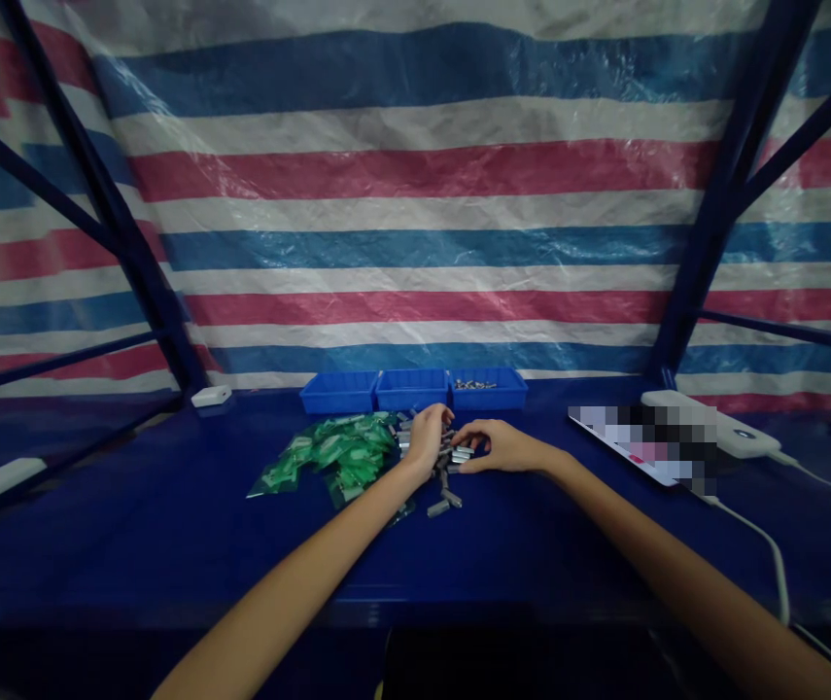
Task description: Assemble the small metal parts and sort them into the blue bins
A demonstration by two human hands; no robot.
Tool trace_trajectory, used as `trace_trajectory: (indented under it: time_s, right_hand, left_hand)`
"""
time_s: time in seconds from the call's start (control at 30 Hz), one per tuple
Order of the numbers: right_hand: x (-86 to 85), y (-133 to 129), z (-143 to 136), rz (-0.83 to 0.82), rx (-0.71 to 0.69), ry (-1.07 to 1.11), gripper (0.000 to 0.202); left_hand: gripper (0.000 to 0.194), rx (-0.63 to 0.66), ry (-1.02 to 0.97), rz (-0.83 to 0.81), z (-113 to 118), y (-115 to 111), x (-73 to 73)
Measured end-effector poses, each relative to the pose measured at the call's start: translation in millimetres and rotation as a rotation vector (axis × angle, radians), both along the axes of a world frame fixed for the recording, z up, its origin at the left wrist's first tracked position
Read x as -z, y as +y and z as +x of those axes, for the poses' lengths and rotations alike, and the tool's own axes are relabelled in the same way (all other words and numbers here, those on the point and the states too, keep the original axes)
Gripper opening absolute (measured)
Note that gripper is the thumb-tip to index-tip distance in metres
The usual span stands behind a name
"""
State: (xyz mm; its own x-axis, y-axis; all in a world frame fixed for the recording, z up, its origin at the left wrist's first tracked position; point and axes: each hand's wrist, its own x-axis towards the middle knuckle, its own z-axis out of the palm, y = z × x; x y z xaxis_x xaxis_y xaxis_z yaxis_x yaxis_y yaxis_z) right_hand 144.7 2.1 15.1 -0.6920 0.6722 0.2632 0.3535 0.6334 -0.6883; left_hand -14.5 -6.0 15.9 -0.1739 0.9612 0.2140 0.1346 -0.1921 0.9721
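Rightmost blue bin [495, 400] holds small parts [474, 386]; right hand [501, 447], fingers spread, at metal pieces [438, 508]; left hand [426, 442], fingers unclear.

desk [167, 506]: deep blue. sheet [415, 175] beyond far edge: horizontal stripes, red, white, blue. posts [151, 282] by far corners: dark navy. trays [411, 394] along far edge: brighter blue than desk. small parts [474, 386] in tray nearest right edge: silvery. packets [357, 447] mid-desk: green. metal pieces [438, 508] beside packets: silver-grey. toward right edge, cable [776, 559]: white. small box [211, 396], far left corner: white.
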Motion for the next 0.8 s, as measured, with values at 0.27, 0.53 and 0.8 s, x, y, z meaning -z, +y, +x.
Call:
trace_trajectory:
  time_s: [0.27, 0.53, 0.8]
  right_hand:
    - [3.3, 11.1, 9.2, -0.013, -0.024, -0.033, 0.035]
    - [7.4, 11.7, 4.3, 0.050, 0.020, -0.007, 0.028]
    - [-8.1, 7.4, -0.5, 0.102, 0.302, 0.395, 0.032]
  left_hand:
    - [0.022, -0.039, 0.022, 0.049, -7.0, 0.1, -7.8]
    - [0.022, -0.006, 0.125, 0.094, -8.1, 1.6, -4.0]
    - [0.032, 0.071, 0.343, 0.139, -4.7, -1.5, -4.0]
